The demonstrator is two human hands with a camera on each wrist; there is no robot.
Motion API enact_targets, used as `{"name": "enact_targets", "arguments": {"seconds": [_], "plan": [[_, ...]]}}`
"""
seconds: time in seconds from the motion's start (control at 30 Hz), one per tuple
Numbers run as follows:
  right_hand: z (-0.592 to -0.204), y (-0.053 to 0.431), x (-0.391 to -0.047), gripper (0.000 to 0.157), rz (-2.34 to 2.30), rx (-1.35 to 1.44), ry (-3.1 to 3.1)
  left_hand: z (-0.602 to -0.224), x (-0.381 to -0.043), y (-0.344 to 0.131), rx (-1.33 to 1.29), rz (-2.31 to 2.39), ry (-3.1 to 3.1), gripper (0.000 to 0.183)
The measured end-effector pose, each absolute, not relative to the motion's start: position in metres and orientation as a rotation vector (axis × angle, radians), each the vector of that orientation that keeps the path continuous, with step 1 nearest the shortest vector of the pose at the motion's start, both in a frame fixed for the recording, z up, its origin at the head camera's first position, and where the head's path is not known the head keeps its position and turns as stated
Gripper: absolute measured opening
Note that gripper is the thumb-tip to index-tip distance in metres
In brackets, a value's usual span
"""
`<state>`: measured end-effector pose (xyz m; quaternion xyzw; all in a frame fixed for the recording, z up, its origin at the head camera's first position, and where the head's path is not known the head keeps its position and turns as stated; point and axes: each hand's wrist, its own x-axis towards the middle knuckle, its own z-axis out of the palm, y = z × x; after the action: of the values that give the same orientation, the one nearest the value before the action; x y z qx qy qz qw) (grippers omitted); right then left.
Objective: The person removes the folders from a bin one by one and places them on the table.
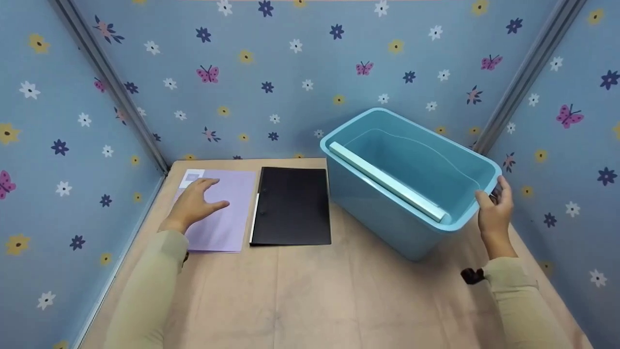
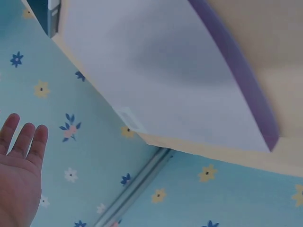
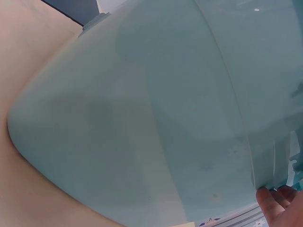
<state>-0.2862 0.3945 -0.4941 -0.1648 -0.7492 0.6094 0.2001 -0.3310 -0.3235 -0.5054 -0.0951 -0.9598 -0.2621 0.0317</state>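
My left hand hovers over a purple folder with a white label at its top left corner; thumb and fingers are spread and hold nothing. In the left wrist view that hand shows straight fingers off to the side of the folder. A light blue plastic bin stands at an angle on the right, and my right hand grips the rim at its right end, thumb on top. Along the bin's near inner wall lies a long pale green bar. The right wrist view shows the bin's side up close.
Between the purple folder and the bin lies a black folder with a white strip at its left edge. All stand on a tan table. Blue flowered walls with grey corner posts enclose the back and sides.
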Motion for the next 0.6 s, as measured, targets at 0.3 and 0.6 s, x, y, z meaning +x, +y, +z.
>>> {"name": "enact_targets", "arguments": {"seconds": [0.3, 0.6], "plan": [[-0.495, 0.396, -0.287, 0.078, 1.701, -0.471, -2.105, -0.492, -0.345, -0.289, -0.392, -0.841, -2.888, 0.080], [-0.494, 0.395, -0.287, 0.078, 1.706, -0.456, -2.081, -0.473, -0.355, -0.255, -0.516, -0.884, -2.817, 0.078]]}}
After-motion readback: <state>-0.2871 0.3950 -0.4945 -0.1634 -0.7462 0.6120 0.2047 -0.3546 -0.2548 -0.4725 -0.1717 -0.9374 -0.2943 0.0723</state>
